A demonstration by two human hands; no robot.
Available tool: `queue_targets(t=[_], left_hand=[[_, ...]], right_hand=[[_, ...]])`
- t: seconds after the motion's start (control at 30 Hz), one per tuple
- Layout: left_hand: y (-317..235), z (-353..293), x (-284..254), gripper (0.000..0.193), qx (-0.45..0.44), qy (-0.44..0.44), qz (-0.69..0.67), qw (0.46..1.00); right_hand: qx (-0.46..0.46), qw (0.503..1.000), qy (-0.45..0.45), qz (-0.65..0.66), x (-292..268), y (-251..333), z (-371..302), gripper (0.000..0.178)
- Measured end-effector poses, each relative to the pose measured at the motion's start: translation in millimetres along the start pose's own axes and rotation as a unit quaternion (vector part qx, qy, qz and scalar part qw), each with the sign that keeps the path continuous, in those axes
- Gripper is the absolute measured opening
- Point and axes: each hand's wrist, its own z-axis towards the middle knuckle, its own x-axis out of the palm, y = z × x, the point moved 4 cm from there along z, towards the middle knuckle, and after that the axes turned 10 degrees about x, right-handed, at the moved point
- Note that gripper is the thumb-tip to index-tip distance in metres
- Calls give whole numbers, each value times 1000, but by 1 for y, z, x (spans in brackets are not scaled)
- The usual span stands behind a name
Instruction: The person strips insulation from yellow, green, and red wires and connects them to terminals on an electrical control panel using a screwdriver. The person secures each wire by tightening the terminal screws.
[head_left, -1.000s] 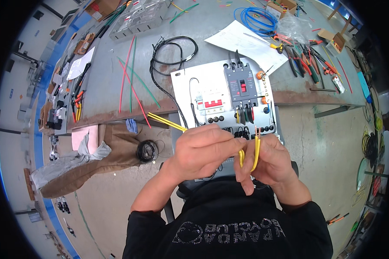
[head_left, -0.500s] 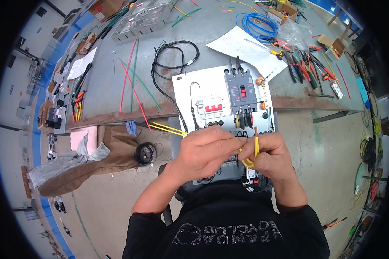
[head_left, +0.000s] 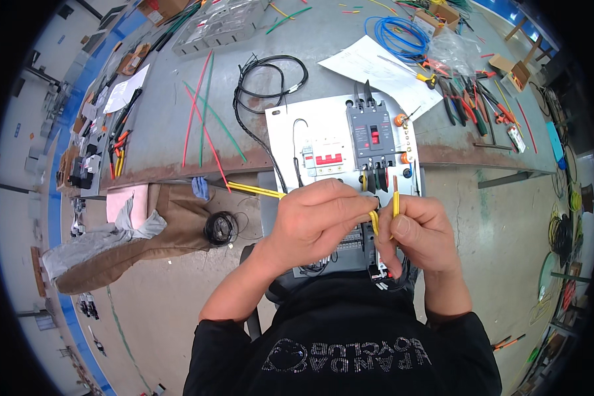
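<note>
Both hands are closed on a yellow wire [head_left: 396,204], above the lower part of a white mounting board [head_left: 280,125]. My left hand [head_left: 310,221] pinches the bent part of the wire at its fingertips, and two yellow lengths trail out leftward behind it. Thumb and forefinger of my right hand [head_left: 426,231] grip it near the stripped copper end, which points away from me. Beyond the hands on the board are a grey circuit breaker [head_left: 371,137] with a red toggle and a smaller white breaker [head_left: 328,160] with red levers. My hands partly cover terminal strips [head_left: 351,243].
The board leans against a grey metal workbench [head_left: 165,132]. On it lie coiled black cable [head_left: 270,63], red and green wires [head_left: 203,109], paper sheets [head_left: 369,66], a blue wire coil [head_left: 397,38] and several pliers [head_left: 465,105]. Brown cloth [head_left: 178,224] hangs at left.
The yellow wire's bend has moved from under my right thumb to beside my left fingertips and looks narrower. My right hand's lower fingers have extended downward. The view has shifted slightly.
</note>
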Motion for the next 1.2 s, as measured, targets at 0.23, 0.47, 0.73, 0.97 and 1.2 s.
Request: queue_targets(t=[0.23, 0.47, 0.73, 0.97, 1.2], left_hand=[[-4, 8, 0, 26, 8, -14, -33, 999], [27, -6, -17, 27, -50, 53, 28, 997], [25, 19, -20, 19, -1, 117, 29, 993], [40, 1, -15, 16, -33, 104, -12, 994], [42, 1, -21, 15, -11, 81, 0, 997]], right_hand=[[2, 998, 12, 59, 9, 8, -3, 34], [-155, 986, -54, 10, 11, 67, -32, 38], [-165, 971, 119, -124, 30, 133, -31, 37], [-143, 964, 79, -211, 32, 130, -9, 36], [-148, 956, 69, -245, 40, 137, -3, 38]])
